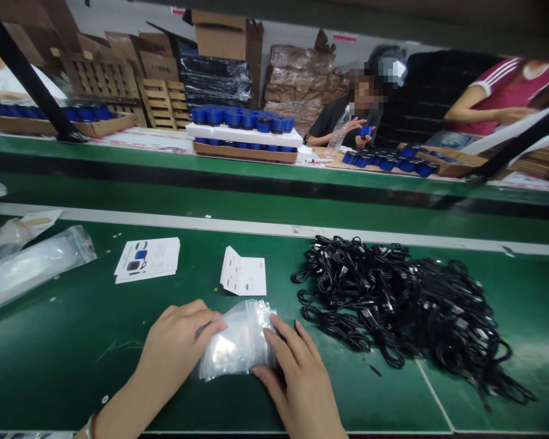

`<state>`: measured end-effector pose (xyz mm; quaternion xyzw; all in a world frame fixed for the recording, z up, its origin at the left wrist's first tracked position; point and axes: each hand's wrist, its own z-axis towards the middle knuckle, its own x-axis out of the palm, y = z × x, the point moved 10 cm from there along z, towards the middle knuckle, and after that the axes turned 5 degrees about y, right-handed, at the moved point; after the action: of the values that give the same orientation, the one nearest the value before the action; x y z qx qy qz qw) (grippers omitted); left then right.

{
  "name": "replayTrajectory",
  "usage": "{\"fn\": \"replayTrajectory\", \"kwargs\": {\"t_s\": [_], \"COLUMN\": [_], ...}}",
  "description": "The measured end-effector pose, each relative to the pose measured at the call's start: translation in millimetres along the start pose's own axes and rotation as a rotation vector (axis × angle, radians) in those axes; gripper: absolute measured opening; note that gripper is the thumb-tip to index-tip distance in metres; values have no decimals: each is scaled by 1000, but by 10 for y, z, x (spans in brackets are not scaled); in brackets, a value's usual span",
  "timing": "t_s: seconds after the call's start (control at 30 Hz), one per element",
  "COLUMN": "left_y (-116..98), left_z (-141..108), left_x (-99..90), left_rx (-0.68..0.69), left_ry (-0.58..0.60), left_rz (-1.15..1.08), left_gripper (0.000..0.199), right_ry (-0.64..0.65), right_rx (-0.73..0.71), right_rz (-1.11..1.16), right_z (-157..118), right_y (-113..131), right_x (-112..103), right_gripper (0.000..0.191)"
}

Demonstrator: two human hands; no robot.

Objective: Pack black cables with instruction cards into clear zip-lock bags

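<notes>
A stack of small clear plastic bags (235, 344) lies between my two hands on the green tabletop. My left hand (183, 335) grips its left side, with the thumb on top and the other fingers partly hidden. Along the right edge, my right hand (297, 366) holds the stack between its thumb and curved fingers. Just behind the bags stands a folded white leaflet (249, 275), partly opened. Farther left lies a small pile of printed leaflets (150, 259). A big heap of coiled black USB cables (388, 299) is to the right of my right hand.
A long clear plastic bag (32, 265) lies at the left. Beyond the raised ledge (265, 163), blue round items (242, 117) stand on a white tray. A co-worker (338, 119) holds a blue item near a plastic bottle (338, 131); another person (507, 100) handles white sheets.
</notes>
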<state>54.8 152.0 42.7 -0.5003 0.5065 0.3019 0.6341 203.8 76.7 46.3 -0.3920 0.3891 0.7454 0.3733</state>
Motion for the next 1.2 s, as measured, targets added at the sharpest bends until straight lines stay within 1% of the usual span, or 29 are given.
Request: {"fn": "replayTrajectory", "kwargs": {"t_s": [0.07,0.13,0.2,0.27,0.37,0.43,0.53,0.63,0.73,0.83,0.9,0.97,1.03,1.07,1.1,1.13,1.2], "left_y": [-23,-58,-73,-62,-67,-69,-44,11,107,205,244,273,299,313,331,352,377], "left_z": [-22,-77,-134,-160,-176,-169,-152,-174,-216,-239,-246,-255,-270,-283,-301,-322,-361], "left_x": [-82,-210,-311,-340,-337,-294,-201,-199,-234,-226,-218,-221,-224,-228,-230,-225,-190], "left_rx": [46,99,126,116,115,113,80,41,-20,-100,-138,-172,-204,-222,-247,-275,-327], "left_ry": [-81,-196,-260,-242,-201,-170,-132,-184,-244,-233,-209,-194,-178,-176,-176,-173,-148], "left_rz": [-1,-18,-57,-95,-118,-133,-166,-217,-269,-313,-349,-395,-452,-485,-518,-551,-604], "left_gripper": [28,32,33,33,33,34,34,33,34,34,36,38,39,39,38,37,37], "right_ry": [-31,-36,-36,-61,-112,-97,-27,18,18,-61,-80,-10,111,168,209,228,201], "right_rx": [37,71,120,176,240,262,313,384,423,374,280,129,-32,-84,-96,-68,66], "right_rz": [-16,-21,8,87,260,375,555,637,568,401,306,283,301,307,304,292,281], "right_z": [26,55,77,89,108,139,176,169,146,151,175,202,188,164,140,122,102], "right_y": [-8,-18,-50,-95,-146,-150,-163,-208,-264,-260,-181,-32,133,186,197,166,26], "right_x": [6,16,0,-63,-159,-146,-27,75,84,-63,-165,-175,-99,-40,21,76,126], "right_gripper": [25,26,27,30,30,30,31,32,32,29,29,30,32,33,35,38,45]}}
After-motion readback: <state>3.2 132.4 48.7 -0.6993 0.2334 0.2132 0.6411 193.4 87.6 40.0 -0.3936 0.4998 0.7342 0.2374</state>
